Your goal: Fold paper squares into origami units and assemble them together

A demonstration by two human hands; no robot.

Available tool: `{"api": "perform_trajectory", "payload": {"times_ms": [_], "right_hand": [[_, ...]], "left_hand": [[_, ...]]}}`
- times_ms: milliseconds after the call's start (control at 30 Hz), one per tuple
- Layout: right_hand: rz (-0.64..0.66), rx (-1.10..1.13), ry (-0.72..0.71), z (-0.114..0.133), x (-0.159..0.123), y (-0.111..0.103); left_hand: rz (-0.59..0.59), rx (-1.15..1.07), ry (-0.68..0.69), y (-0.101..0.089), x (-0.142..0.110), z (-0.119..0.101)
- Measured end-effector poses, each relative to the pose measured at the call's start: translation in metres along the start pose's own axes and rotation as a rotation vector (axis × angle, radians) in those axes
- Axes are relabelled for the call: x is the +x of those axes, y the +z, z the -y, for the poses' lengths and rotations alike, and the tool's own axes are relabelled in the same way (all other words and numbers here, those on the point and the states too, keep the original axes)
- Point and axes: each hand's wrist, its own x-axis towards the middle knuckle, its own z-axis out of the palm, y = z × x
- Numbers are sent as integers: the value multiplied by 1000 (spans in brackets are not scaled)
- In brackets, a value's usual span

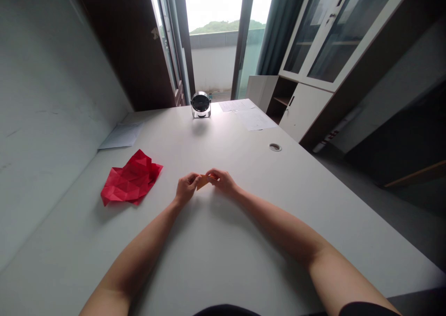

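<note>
A small orange paper is over the white table, left hand and right hand each with a pinching grip on it. Creased red paper lies to the left, a round black device beyond.

Looks like an office, tbh: big smooth white desk with a round pale-rimmed cable hole, white paper sheets at the far end, plus a tall white cabinet with framed glass doors and a lock. Could be a home study too.
</note>
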Motion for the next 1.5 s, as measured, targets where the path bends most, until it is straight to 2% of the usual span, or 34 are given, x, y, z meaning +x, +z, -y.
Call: {"api": "perform_trajectory", "payload": {"times_ms": [233, 333, 667, 1100, 1500], "right_hand": [[-17, 283, 78, -12, 5, 0], [-15, 341, 107, -15, 7, 0], [49, 224, 83, -20, 5, 2], [63, 179, 59, -15, 4, 2], [78, 122, 85, -4, 3, -1]], "left_hand": [[-16, -61, -1, -2, 0, -5], [-13, -103, -11, -2, 0, -5], [61, -115, -43, -1, 2, -1], [59, -136, -59, 1, 2, 2], [91, -58, -39, -1, 0, -6]]}}
